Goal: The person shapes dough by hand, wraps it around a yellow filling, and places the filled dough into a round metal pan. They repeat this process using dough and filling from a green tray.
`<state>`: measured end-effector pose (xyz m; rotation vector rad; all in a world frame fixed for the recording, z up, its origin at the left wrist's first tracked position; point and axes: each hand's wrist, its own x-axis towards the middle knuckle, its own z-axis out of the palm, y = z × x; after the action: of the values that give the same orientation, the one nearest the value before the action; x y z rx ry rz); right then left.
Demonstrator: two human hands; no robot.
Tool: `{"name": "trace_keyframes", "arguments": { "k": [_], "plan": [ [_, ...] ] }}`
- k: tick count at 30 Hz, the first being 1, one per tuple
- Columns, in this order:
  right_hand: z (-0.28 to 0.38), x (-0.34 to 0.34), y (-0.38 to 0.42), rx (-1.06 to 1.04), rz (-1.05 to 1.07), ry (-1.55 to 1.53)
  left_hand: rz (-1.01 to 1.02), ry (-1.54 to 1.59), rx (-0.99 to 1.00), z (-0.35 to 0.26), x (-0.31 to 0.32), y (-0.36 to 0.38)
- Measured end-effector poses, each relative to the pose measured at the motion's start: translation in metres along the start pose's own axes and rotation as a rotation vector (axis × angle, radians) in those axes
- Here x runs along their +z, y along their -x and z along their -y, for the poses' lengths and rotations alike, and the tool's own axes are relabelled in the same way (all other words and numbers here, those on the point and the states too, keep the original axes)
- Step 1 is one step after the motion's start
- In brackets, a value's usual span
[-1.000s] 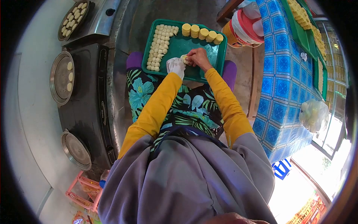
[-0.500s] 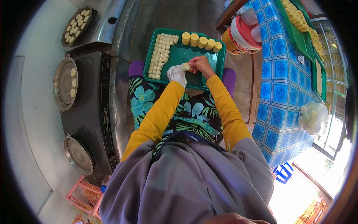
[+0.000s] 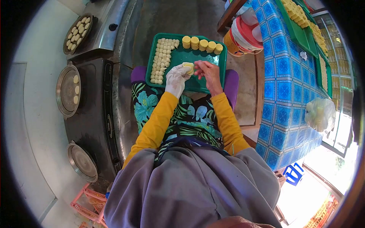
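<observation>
My left hand [image 3: 177, 78], in a white glove, is closed on a yellow dough piece [image 3: 188, 68] above the green tray [image 3: 182, 57]. Bare and slightly blurred, my right hand [image 3: 210, 76] is just right of that piece, its fingers bent and apart with nothing seen between them. White dough balls [image 3: 162, 57] fill the left part of the tray in rows. Several stacks of yellow discs [image 3: 203, 45] stand along its far right edge. The tray rests across my lap.
On the left, a black stove [image 3: 90, 110] bears round pans [image 3: 66, 91], one with white pieces. A farther pan [image 3: 72, 43] holds many pieces. To the right are a red-lidded bucket [image 3: 243, 36] and a table with a blue checked cloth [image 3: 283, 98] bearing green trays [image 3: 302, 36].
My right hand has moved off the dough piece and its fingers have spread. My left hand has turned and shows more of the yellow piece. The view has shifted slightly.
</observation>
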<state>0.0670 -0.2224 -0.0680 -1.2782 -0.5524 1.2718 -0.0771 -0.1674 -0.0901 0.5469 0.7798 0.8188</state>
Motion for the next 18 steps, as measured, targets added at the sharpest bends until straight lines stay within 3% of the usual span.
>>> {"name": "trace_keyframes", "arguments": {
  "k": [2,3,5,12,15,18],
  "plan": [
    [-0.001,0.005,0.012,-0.066,-0.276,-0.016,0.066,0.112,0.013,-0.006,-0.004,0.003],
    [-0.002,0.006,0.015,-0.068,-0.277,-0.016,0.149,0.114,-0.020,-0.009,-0.007,0.003],
    [-0.006,0.008,0.022,0.100,-0.046,-0.319,0.230,0.115,-0.057,-0.013,-0.011,0.008],
    [-0.012,0.018,0.019,-0.062,-0.092,-0.279,0.161,0.056,-0.015,-0.021,-0.007,0.017],
    [-0.011,0.014,0.022,0.105,-0.120,-0.414,0.188,0.054,-0.023,-0.022,-0.010,0.015],
    [-0.025,0.010,0.020,0.187,0.061,-0.468,0.251,0.018,-0.054,-0.025,-0.012,0.017]
  ]
}}
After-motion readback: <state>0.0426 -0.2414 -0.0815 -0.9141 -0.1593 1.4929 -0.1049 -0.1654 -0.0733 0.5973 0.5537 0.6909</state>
